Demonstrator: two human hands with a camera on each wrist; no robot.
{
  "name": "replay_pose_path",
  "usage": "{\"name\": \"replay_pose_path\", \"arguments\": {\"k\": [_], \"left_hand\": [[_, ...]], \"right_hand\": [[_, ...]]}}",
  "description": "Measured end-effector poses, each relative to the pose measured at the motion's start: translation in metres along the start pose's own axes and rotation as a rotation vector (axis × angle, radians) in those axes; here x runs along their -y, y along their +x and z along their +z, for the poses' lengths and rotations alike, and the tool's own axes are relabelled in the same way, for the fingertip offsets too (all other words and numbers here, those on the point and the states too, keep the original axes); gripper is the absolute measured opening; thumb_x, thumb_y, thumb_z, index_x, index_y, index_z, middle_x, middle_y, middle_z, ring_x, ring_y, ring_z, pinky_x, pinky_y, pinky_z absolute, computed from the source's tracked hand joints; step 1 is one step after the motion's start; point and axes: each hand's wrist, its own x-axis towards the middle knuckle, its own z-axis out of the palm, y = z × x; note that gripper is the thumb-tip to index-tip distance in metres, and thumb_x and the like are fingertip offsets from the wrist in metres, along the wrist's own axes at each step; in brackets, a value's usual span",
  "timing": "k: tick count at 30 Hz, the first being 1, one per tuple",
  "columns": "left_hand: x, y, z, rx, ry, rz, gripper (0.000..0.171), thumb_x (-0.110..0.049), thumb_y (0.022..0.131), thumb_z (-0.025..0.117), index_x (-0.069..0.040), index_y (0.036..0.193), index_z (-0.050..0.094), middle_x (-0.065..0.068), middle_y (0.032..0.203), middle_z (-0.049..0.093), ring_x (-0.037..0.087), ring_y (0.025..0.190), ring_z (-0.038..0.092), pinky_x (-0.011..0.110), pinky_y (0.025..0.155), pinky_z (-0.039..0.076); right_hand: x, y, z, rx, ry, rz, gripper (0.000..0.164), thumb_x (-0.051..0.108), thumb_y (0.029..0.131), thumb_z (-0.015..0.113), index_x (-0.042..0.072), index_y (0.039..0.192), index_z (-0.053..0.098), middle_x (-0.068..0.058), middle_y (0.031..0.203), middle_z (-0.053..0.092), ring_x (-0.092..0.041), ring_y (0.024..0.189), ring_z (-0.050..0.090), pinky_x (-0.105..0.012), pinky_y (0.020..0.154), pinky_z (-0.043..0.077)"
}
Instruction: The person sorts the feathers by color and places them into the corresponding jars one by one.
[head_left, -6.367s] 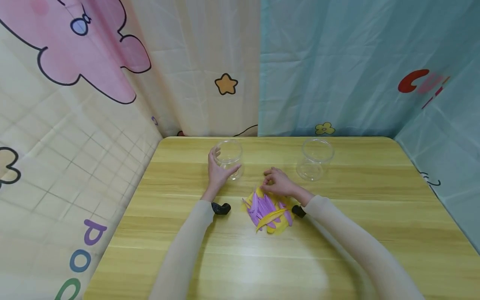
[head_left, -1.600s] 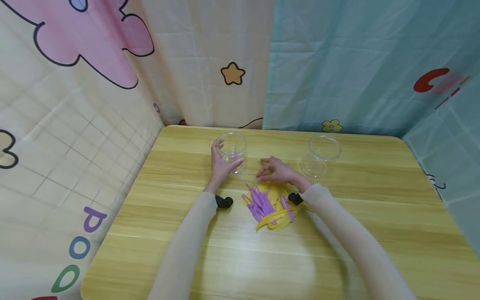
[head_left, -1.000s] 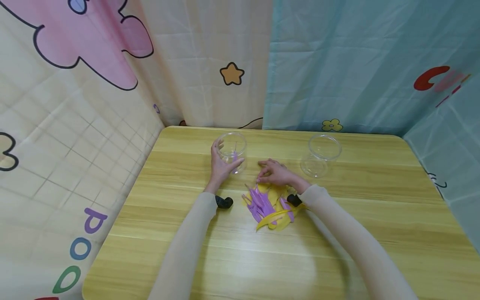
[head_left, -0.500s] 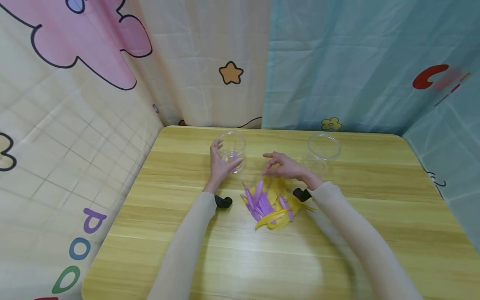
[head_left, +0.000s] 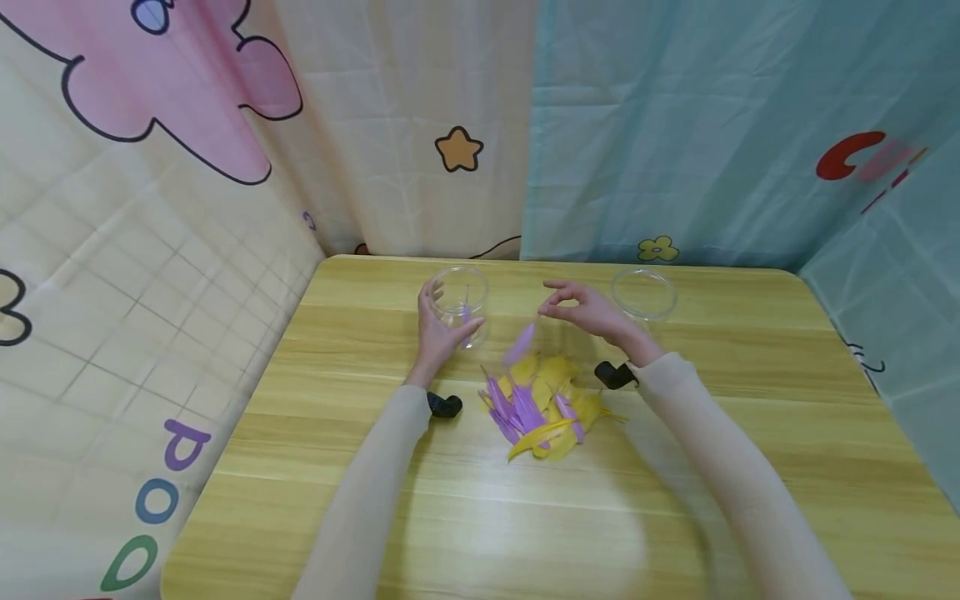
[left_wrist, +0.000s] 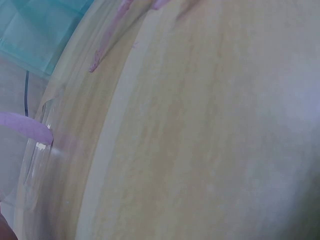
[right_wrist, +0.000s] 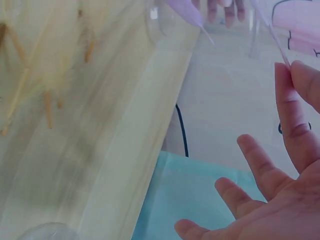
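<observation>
My left hand (head_left: 437,337) holds a clear plastic jar (head_left: 486,293) at the table's back left, fingers round its far side and thumb along its front. Inside that jar stands a purple feather (head_left: 466,323), also visible in the left wrist view. My right hand (head_left: 591,315) pinches another purple feather (head_left: 521,343) by its thin quill between thumb and forefinger, the other fingers spread. This feather hangs above a mixed pile of purple feathers (head_left: 528,408) and yellow feathers (head_left: 557,369). In the right wrist view, the pinched quill (right_wrist: 280,42) rises from the fingertips.
A second clear jar (head_left: 651,316) stands at the back right, partly hidden behind my right hand and forearm. The wooden table (head_left: 495,533) ends at a back edge close behind both jars. Printed curtains (head_left: 375,150) hang round its back and sides.
My right hand has plucked a purple feather from the pile and lifted it up and back. Since the oldest frame, a purple feather has appeared in the left jar. My left hand stays there.
</observation>
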Motion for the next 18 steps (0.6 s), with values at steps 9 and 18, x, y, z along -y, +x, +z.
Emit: {"name": "replay_pose_path", "arguments": {"k": [9, 18], "left_hand": [[0.001, 0.001, 0.000, 0.000, -0.003, 0.010, 0.107, -0.032, 0.062, 0.089, -0.028, 0.146, 0.023, 0.008, 0.143, 0.035, 0.023, 0.129, 0.033, 0.052, 0.101, 0.033], [0.001, 0.000, 0.002, -0.006, -0.009, 0.006, 0.104, -0.031, 0.063, 0.089, -0.029, 0.145, 0.024, 0.008, 0.144, 0.035, 0.024, 0.129, 0.033, 0.048, 0.101, 0.033]], "right_hand": [[0.016, 0.013, -0.001, -0.163, 0.213, -0.004, 0.027, 0.030, 0.091, 0.065, 0.004, 0.096, 0.066, -0.005, 0.147, 0.038, -0.027, 0.139, 0.018, -0.056, 0.107, 0.020], [0.032, 0.035, 0.009, -0.381, 0.365, 0.015, 0.036, 0.030, 0.090, 0.066, -0.002, 0.106, 0.066, -0.005, 0.141, 0.046, -0.023, 0.135, 0.028, -0.046, 0.106, 0.028]]}}
